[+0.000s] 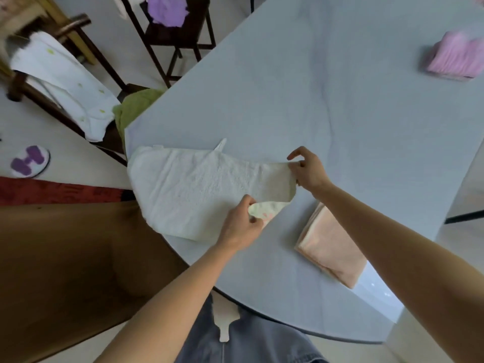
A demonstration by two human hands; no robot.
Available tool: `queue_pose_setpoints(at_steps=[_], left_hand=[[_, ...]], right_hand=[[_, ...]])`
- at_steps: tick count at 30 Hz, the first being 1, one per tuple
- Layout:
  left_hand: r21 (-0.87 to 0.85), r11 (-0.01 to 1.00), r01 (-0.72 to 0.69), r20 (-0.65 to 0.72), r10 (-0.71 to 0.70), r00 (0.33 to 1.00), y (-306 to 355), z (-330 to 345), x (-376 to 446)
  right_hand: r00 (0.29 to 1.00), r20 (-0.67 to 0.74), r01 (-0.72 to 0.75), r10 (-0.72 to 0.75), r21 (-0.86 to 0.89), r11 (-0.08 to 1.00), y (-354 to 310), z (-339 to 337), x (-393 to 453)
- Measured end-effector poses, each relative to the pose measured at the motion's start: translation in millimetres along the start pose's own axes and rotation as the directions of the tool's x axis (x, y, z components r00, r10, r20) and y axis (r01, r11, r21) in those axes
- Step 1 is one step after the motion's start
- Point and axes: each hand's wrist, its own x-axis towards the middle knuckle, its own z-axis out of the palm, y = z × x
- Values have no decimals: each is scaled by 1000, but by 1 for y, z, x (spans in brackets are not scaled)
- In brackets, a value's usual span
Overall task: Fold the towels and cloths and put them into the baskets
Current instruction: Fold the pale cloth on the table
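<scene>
A white towel (pixel 193 187) lies spread near the left edge of the pale blue table (pixel 314 100). My left hand (pixel 242 221) pinches its near right corner, lifted and turned over. My right hand (pixel 306 169) pinches the far right corner, also raised off the table. A folded peach cloth (pixel 332 250) lies just right of my hands, under my right forearm. A folded pink towel (pixel 455 56) sits at the far right of the table. No basket is in view.
Left of the table stand dark wooden chairs; one carries a white cloth with green spots (pixel 65 85) and a green towel (pixel 133 108), another a purple cloth (pixel 167 9). A round white-and-purple object (pixel 30 161) lies on the floor.
</scene>
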Motion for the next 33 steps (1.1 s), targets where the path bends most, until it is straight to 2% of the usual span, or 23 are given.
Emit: queue_pose_setpoints(at_steps=[2, 5, 8, 10, 12, 14, 19, 21, 24, 28, 31, 33], left_hand=[[-231, 964, 132, 9, -134, 991, 10, -4, 4], [-335, 925, 177, 177, -123, 976, 29, 7, 5], [-322, 929, 183, 339, -67, 939, 51, 29, 1], [-265, 949, 170, 463, -30, 886, 68, 37, -1], [-234, 956, 175, 577, -8, 817, 84, 42, -2], [-214, 964, 159, 619, 8, 785, 92, 39, -2], [-238, 943, 232, 605, -43, 795, 71, -9, -3], [-246, 933, 263, 597, -68, 799, 44, -37, -4], [-290, 900, 326, 515, -140, 846, -2, -75, -8], [-359, 836, 415, 431, -246, 868, -59, -114, -18], [-365, 799, 479, 367, -349, 862, -95, -128, -25], [-279, 831, 482, 296, -403, 866, -110, -132, -30]], right_hand=[[998, -43, 40, -37, 80, 996, -6, -8, -2], [995, -80, 67, -59, 92, 993, -11, -24, -6], [981, -187, 48, -59, -67, 997, -3, -44, -14], [960, -276, 0, -45, -160, 987, 5, -60, -21], [938, -343, -25, -44, -195, 981, 8, -79, -30], [935, -352, -26, -40, -181, 983, 8, -90, -34], [983, -182, 5, -1, 20, 1000, -9, -72, -32], [997, -77, 31, -28, 30, 999, -24, -45, -22], [995, 33, 98, -96, -90, 991, -51, 8, -9], [981, 82, 192, -175, -291, 937, -75, 81, 7], [958, 127, 282, -257, -573, 770, -90, 124, 21], [935, 216, 351, -281, -674, 649, -96, 149, 28]])
